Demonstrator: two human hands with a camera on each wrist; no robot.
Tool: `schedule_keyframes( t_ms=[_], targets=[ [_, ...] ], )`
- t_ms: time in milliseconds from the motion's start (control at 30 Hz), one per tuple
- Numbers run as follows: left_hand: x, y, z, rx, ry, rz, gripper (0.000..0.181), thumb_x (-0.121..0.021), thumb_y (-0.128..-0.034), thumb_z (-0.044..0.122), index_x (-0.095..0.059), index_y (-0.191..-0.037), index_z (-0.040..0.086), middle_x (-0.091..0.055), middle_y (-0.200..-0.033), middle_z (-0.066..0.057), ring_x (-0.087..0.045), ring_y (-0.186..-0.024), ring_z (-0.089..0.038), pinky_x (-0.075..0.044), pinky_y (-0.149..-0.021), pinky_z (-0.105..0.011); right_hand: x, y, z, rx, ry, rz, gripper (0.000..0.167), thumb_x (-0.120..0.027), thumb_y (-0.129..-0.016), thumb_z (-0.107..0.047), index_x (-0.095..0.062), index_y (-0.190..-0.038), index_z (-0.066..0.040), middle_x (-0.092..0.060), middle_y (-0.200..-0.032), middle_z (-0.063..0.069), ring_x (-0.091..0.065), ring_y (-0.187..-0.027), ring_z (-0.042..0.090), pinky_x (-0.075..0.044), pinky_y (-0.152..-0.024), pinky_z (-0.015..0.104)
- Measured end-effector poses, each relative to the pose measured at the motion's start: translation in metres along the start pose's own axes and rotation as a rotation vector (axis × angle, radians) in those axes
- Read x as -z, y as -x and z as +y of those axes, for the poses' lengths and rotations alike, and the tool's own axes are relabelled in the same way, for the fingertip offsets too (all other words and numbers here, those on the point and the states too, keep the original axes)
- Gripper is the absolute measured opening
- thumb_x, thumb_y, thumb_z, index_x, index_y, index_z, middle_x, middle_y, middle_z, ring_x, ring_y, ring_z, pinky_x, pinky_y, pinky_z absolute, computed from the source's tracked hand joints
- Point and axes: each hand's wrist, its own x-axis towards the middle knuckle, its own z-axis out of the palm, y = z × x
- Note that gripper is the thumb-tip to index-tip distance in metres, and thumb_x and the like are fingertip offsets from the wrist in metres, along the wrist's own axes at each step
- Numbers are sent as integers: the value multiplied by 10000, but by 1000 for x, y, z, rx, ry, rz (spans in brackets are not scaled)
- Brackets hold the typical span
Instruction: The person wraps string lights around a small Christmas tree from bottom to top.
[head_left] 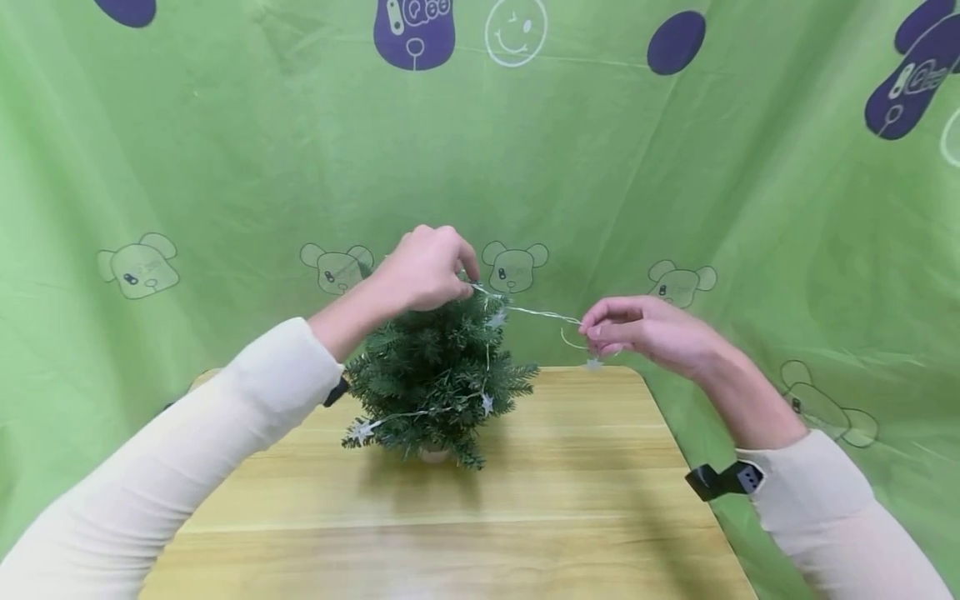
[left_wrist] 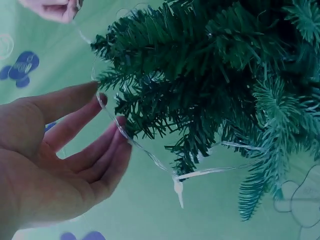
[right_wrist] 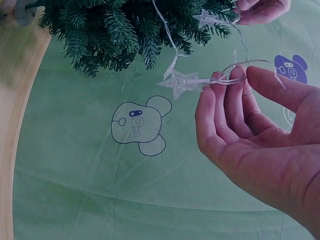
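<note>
Green printed cloth point(head_left: 225, 167) backs the small tree point(head_left: 438, 358) at frame centre, where draping the star string point(head_left: 546, 314) looks underway: right hand point(head_left: 652, 329) pinching it at centre right, left hand point(head_left: 429, 268) apparently gripping it near the top, next calling for gentle tension.

Tree point(head_left: 427, 367): dark green in the main, with lighter bluish-green sprigs in the left wrist view. Wire point(head_left: 543, 313): whitish and see-through. Star point(right_wrist: 177, 85): clear, colourless, patterned with fine ridges. Table point(head_left: 450, 542): pale yellow-brown, streaked with wood grain. Cloth point(head_left: 225, 142): bright green — printed with solid purple shapes point(head_left: 677, 42), bear heads point(right_wrist: 135, 125) in dark outline and a winking face point(head_left: 516, 32) in white line. Bear heads carry small purple marks. Sleeves point(head_left: 255, 392): cream — plain, unpatterned. Strap point(head_left: 705, 482) at the right sleeve: black.
</note>
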Motion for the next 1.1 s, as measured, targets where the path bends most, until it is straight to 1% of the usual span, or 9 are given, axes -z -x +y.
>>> schedule_keyframes(
  t_ms=[133,233,333,433,600,767,933,1000,1100],
  targets=[
    [-4,-3,5,-13,-66,-9,222,-683,-875,18,-779,-1032,144,-743,-1122,-67,-667,-859,-228,-574,-699,-313,0,1,-2,4,10,1,265,-609,-993,-164,-598,-1187,17,-670,-1094,147,-655,-1033,304,-528,-1002,415],
    [-1,-2,5,-17,-73,-2,227,-650,-876,-12,-778,-1006,123,-754,-1066,-61,-672,-869,-222,-579,-720,-308,0,1,-4,6,15,-2,272,-608,-995,-170,-597,-1190,19,-672,-1096,153,-655,-1034,311,-525,-1000,407],
    [6,1,3,-21,-49,3,180,-656,-904,16,-772,-1015,99,-757,-1019,-65,-685,-876,-224,-594,-798,-338,0,2,-7,3,29,2,285,-615,-993,-187,-601,-1195,12,-676,-1100,153,-654,-1038,312,-517,-1006,410],
    [16,5,1,-31,-2,5,122,-686,-928,85,-767,-1018,105,-759,-1023,-61,-686,-909,-213,-587,-869,-360,0,3,-9,-4,40,7,294,-619,-993,-204,-603,-1200,4,-678,-1108,149,-652,-1047,310,-504,-1013,418],
    [33,16,-7,-47,93,-23,74,-721,-933,163,-759,-990,137,-761,-994,-30,-686,-926,-191,-576,-884,-354,0,5,-16,9,45,-10,290,-621,-998,-214,-623,-1194,-1,-676,-1079,142,-650,-1008,294,-518,-974,422],
    [50,30,-23,-45,138,-82,90,-727,-935,208,-752,-989,141,-767,-975,-46,-692,-853,-204,-579,-812,-353,-3,5,-25,28,40,-41,265,-642,-990,-213,-674,-1161,-13,-659,-940,104,-632,-863,250,-537,-900,402],
    [62,43,-48,-60,160,-137,94,-725,-923,196,-728,-974,116,-754,-933,-67,-677,-807,-202,-574,-729,-347,-5,4,-31,43,39,-75,245,-651,-984,-193,-682,-1149,-14,-646,-882,85,-589,-798,204,-549,-767,358],
    [66,49,-59,-68,171,-151,100,-725,-912,181,-722,-976,105,-749,-925,-58,-672,-820,-201,-567,-739,-347,-6,3,-31,51,38,-89,240,-652,-981,-179,-681,-1151,-12,-643,-889,72,-583,-796,192,-543,-766,354],
    [69,57,-73,-70,190,-175,106,-729,-904,177,-718,-983,108,-749,-924,-33,-675,-849,-191,-561,-801,-362,-7,3,-31,56,60,-103,237,-666,-967,-172,-679,-1151,-23,-661,-972,69,-612,-885,202,-548,-846,364]
  ],
)
